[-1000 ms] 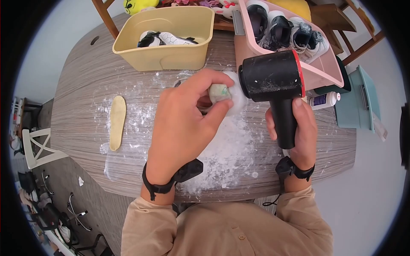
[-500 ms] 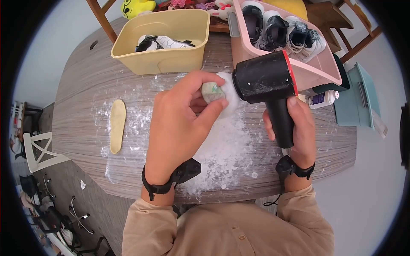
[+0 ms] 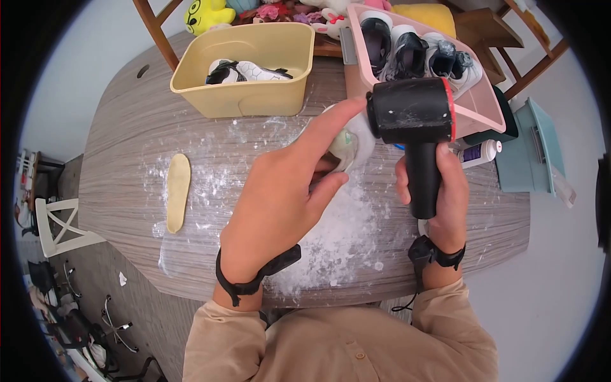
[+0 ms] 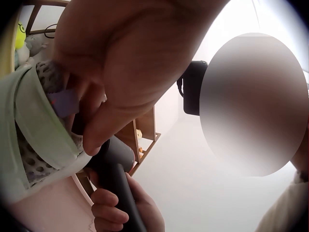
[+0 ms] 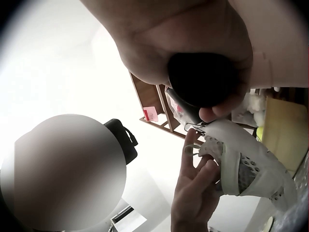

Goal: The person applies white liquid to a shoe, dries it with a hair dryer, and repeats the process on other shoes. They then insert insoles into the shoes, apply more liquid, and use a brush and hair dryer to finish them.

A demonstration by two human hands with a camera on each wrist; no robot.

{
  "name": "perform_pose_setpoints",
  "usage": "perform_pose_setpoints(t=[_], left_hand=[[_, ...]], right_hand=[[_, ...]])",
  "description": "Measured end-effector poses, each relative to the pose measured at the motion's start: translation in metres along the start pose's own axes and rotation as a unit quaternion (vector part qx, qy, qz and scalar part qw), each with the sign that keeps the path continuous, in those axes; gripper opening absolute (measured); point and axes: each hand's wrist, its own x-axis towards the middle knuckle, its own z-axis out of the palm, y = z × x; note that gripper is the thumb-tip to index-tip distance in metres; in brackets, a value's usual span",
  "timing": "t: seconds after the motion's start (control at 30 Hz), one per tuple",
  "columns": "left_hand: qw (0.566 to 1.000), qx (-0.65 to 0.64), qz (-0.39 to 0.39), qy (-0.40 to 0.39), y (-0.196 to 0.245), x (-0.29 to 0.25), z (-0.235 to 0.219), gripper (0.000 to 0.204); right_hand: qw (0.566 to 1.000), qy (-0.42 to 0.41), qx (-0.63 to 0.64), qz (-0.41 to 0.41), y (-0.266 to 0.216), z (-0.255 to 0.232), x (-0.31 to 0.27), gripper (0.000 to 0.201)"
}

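Note:
My left hand (image 3: 273, 204) holds a pale shoe (image 3: 364, 143) above the powdery table, and the back of that hand hides much of it. The left wrist view shows the shoe's light green strap (image 4: 46, 121) and dotted mesh, with several fingers tucked at its opening. In my right hand (image 3: 453, 207), the fingers wrap round the handle of a black hair dryer (image 3: 410, 111) with a red rear rim. Its nozzle faces the shoe from the right, very close to it. From the right wrist, the shoe (image 5: 236, 164) appears beside my left hand (image 5: 193, 200).
A yellow bin (image 3: 242, 99) holding a shoe stands at the back; a pink bin (image 3: 490, 114) of shoes is right of it. A yellowish insole (image 3: 179, 191) lies left. White powder (image 3: 337, 242) covers the near middle. A white bottle (image 3: 480, 153) and teal box (image 3: 525, 153) are at right.
My left hand has moved right, its index finger now stretched further towards the nozzle, and the shoe has shifted right with it. The dryer has moved slightly right since half a second ago.

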Motion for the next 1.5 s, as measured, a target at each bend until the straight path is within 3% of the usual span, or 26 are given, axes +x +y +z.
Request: perform_pose_setpoints(t=[0.03, 0.23, 0.53, 0.8, 0.97, 1.1, 1.5], left_hand=[[1.0, 0.011, -0.021, -0.011, 0.0, 0.001, -0.001, 0.053], [0.986, -0.122, -0.042, 0.104, -0.011, 0.002, 0.001, 0.039], [0.986, -0.117, -0.008, 0.122, -0.015, 0.003, 0.004, 0.036], [0.964, -0.204, -0.028, 0.17, -0.011, 0.004, -0.001, 0.035], [0.943, -0.266, -0.014, 0.202, -0.012, 0.004, -0.016, 0.036], [0.939, -0.281, -0.005, 0.196, -0.012, 0.006, -0.022, 0.036], [0.946, -0.312, -0.038, 0.084, -0.014, 0.006, -0.017, 0.032]], right_hand=[[1.0, -0.005, -0.015, 0.005, 0.0, 0.0, 0.0, 0.044], [0.993, -0.035, -0.107, -0.02, -0.001, 0.002, -0.002, 0.043], [0.996, -0.036, -0.083, 0.002, -0.003, 0.0, -0.002, 0.044], [0.992, -0.068, -0.109, -0.019, -0.004, -0.002, -0.005, 0.039], [0.987, -0.087, -0.137, 0.018, -0.004, -0.002, -0.007, 0.037], [0.985, -0.117, -0.128, -0.012, -0.002, -0.003, -0.006, 0.037], [0.987, -0.084, -0.102, -0.095, 0.003, 0.001, -0.007, 0.041]])
